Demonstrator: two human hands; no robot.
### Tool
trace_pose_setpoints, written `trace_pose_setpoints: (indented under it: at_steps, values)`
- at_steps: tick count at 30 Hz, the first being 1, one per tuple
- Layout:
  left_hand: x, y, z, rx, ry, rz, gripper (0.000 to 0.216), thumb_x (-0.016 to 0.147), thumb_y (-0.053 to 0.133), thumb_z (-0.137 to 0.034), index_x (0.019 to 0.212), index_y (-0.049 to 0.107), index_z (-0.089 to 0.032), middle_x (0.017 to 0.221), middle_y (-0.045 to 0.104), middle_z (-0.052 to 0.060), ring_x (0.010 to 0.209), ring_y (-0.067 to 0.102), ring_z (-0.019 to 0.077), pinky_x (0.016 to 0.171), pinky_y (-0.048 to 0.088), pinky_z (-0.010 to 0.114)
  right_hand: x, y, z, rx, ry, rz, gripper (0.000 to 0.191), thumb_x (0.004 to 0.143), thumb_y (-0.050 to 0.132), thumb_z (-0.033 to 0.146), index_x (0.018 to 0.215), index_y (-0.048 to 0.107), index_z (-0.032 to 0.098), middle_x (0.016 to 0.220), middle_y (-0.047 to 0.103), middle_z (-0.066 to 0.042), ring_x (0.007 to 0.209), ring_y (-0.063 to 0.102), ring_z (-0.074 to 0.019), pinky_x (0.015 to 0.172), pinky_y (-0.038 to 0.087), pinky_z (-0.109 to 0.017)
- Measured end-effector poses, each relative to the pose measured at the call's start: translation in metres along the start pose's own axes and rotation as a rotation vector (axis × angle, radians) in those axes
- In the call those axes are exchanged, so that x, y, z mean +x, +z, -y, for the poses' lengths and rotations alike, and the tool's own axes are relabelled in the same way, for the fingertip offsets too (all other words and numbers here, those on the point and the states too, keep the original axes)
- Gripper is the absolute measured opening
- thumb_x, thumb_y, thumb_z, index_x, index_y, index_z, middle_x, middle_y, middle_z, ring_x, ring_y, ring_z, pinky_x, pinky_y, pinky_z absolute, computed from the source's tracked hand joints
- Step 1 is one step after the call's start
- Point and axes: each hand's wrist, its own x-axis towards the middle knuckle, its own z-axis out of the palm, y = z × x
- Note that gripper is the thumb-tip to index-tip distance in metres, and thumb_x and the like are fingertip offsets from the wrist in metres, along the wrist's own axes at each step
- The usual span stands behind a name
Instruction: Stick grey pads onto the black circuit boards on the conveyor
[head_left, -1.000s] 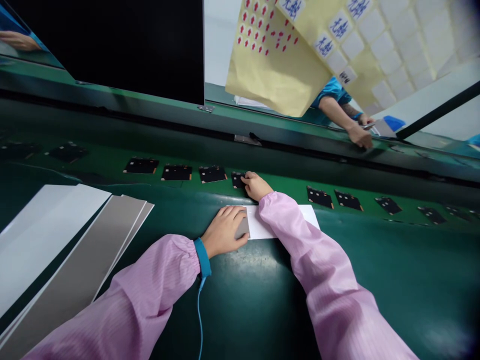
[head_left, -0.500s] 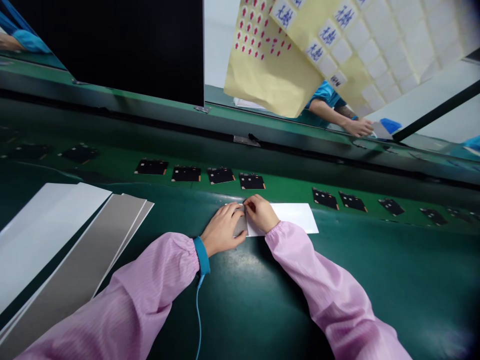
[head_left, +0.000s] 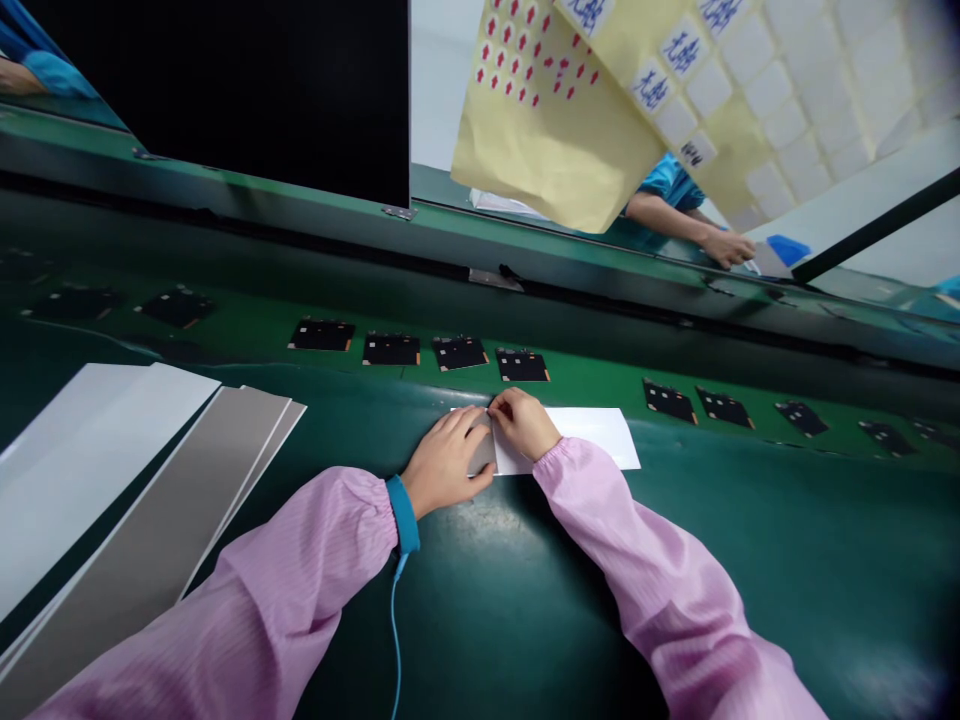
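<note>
My left hand (head_left: 448, 458) lies flat with its fingers apart on a small grey piece (head_left: 482, 455), pressing it to the green work surface. Just right of the grey part is a white sheet (head_left: 596, 438), and the two meet at a straight edge. My right hand (head_left: 525, 424) is closed in a pinch at the upper end of that edge, its wrist over the white sheet. What lies between those fingertips is hidden. A blue strap (head_left: 403, 513) with a cord circles my left wrist.
Long white sheets (head_left: 97, 430) and grey strips (head_left: 176, 490) lie at the left. Several black flat parts (head_left: 391, 349) sit in a row on the green conveyor belt (head_left: 592, 378). Above hang yellow sticker sheets (head_left: 555, 170) and a dark screen (head_left: 262, 90). A co-worker's hand (head_left: 729, 247) is beyond.
The black parts on the belt have shifted to the right. Both my hands stay in nearly the same place and pose. Across the line, the co-worker's hand has moved slightly.
</note>
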Motion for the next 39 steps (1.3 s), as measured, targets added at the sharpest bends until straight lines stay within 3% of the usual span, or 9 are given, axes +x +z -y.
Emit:
trace_pose_setpoints:
  at_steps: [7, 10, 14, 18, 30, 33, 36, 39]
  values:
    - [-0.002, 0.002, 0.001, 0.05, 0.027, -0.019, 0.033, 0.08, 0.053, -0.032, 0.109, 0.05, -0.015, 0.131, 0.046, 0.015, 0.126, 0.039, 0.0291, 0.108, 0.031, 0.045, 0.016, -0.011, -0.008, 0.127, -0.045, -0.007, 0.013, 0.078, 0.049, 0.008, 0.072, 0.057, 0.016, 0.073, 0.059, -0.003, 0.067, 0.054, -0.0131, 0.068, 0.042, -0.025]
    - [-0.002, 0.003, 0.001, 0.04, 0.035, -0.033, 0.032, 0.079, 0.053, -0.031, 0.107, 0.051, -0.016, 0.132, 0.046, 0.013, 0.126, 0.039, 0.0295, 0.106, 0.033, 0.046, 0.05, -0.021, -0.017, 0.195, -0.07, 0.02, 0.012, 0.08, 0.049, 0.011, 0.073, 0.058, 0.016, 0.068, 0.059, 0.0, 0.059, 0.052, -0.0103, 0.063, 0.042, -0.023]
    - [-0.002, 0.003, 0.003, 0.029, 0.031, -0.04, 0.034, 0.078, 0.055, -0.031, 0.108, 0.052, -0.016, 0.131, 0.047, 0.013, 0.125, 0.04, 0.0292, 0.107, 0.033, 0.045, 0.104, -0.027, -0.026, 0.109, -0.071, 0.082, 0.009, 0.078, 0.053, 0.01, 0.075, 0.06, 0.015, 0.066, 0.057, 0.001, 0.058, 0.051, -0.0088, 0.064, 0.042, -0.022]
    - [-0.001, 0.003, 0.003, 0.038, 0.017, -0.03, 0.036, 0.078, 0.055, -0.031, 0.11, 0.052, -0.015, 0.13, 0.046, 0.013, 0.124, 0.041, 0.0292, 0.106, 0.033, 0.045, 0.13, -0.022, -0.031, 0.056, 0.006, 0.21, 0.007, 0.079, 0.055, 0.013, 0.078, 0.062, 0.014, 0.064, 0.057, 0.002, 0.057, 0.05, -0.0078, 0.062, 0.041, -0.02]
    - [0.0, 0.001, 0.003, 0.034, 0.009, -0.029, 0.037, 0.077, 0.055, -0.031, 0.11, 0.052, -0.015, 0.129, 0.047, 0.013, 0.122, 0.041, 0.0293, 0.105, 0.035, 0.045, 0.135, -0.022, -0.054, 0.02, 0.042, 0.264, 0.006, 0.077, 0.06, 0.016, 0.076, 0.066, 0.015, 0.073, 0.065, -0.001, 0.066, 0.055, -0.0096, 0.064, 0.041, -0.019]
    - [0.0, 0.001, 0.002, 0.039, 0.008, -0.024, 0.037, 0.077, 0.055, -0.031, 0.111, 0.051, -0.016, 0.13, 0.046, 0.013, 0.122, 0.041, 0.0294, 0.105, 0.035, 0.046, 0.126, -0.02, -0.058, -0.002, 0.06, 0.156, 0.005, 0.076, 0.062, 0.017, 0.078, 0.067, 0.015, 0.073, 0.064, -0.001, 0.066, 0.056, -0.01, 0.064, 0.042, -0.02]
    - [0.0, 0.002, 0.003, 0.047, 0.005, -0.013, 0.037, 0.078, 0.055, -0.031, 0.112, 0.051, -0.017, 0.13, 0.046, 0.013, 0.123, 0.041, 0.0292, 0.105, 0.035, 0.046, 0.108, -0.019, -0.061, -0.075, -0.035, -0.012, 0.012, 0.08, 0.057, 0.018, 0.084, 0.068, 0.015, 0.081, 0.065, -0.003, 0.071, 0.057, -0.0114, 0.07, 0.043, -0.021]
    - [0.0, 0.002, 0.003, 0.046, 0.005, -0.009, 0.037, 0.078, 0.055, -0.032, 0.112, 0.051, -0.017, 0.131, 0.046, 0.013, 0.123, 0.041, 0.0291, 0.105, 0.035, 0.045, 0.088, -0.021, -0.06, -0.256, -0.164, -0.012, 0.025, 0.085, 0.048, 0.015, 0.099, 0.068, 0.016, 0.095, 0.063, -0.007, 0.084, 0.058, -0.0144, 0.079, 0.044, -0.024]
